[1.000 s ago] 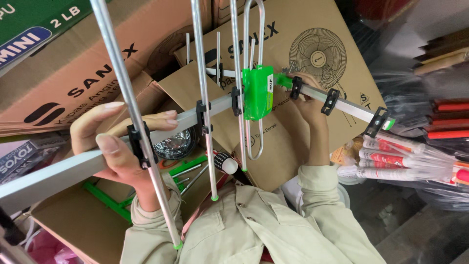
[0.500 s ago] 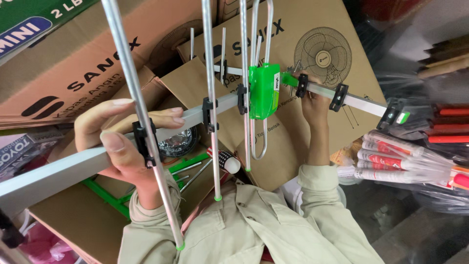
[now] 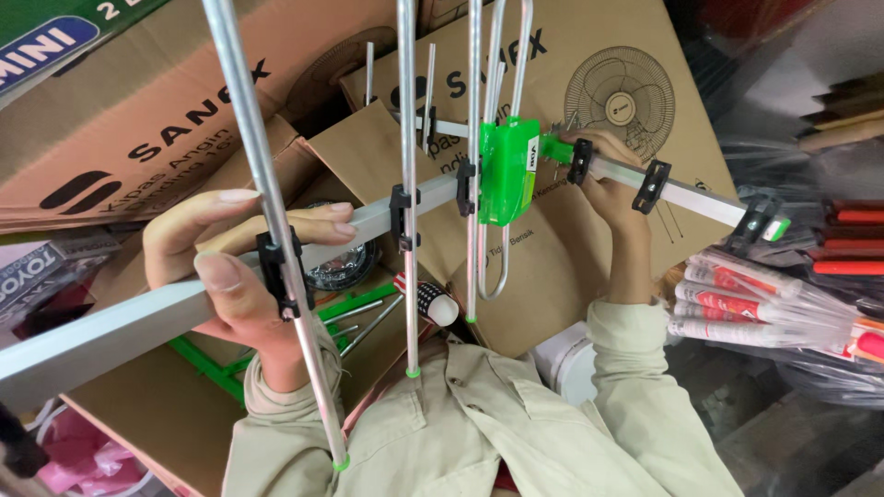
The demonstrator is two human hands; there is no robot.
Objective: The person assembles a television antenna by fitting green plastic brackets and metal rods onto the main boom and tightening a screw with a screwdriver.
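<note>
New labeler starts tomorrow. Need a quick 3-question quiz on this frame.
1. True or false: the left hand and the right hand both hold the same silver boom.
2. Pick one. The green plastic housing sits: A) left of the left hand, B) between the two hands, C) past the right hand, at the boom's far tip.
3. Fill in: beside the left thumb, a black ____ fixes a metal rod across the boom.

Key: 1 true; 2 B; 3 clamp.
</note>
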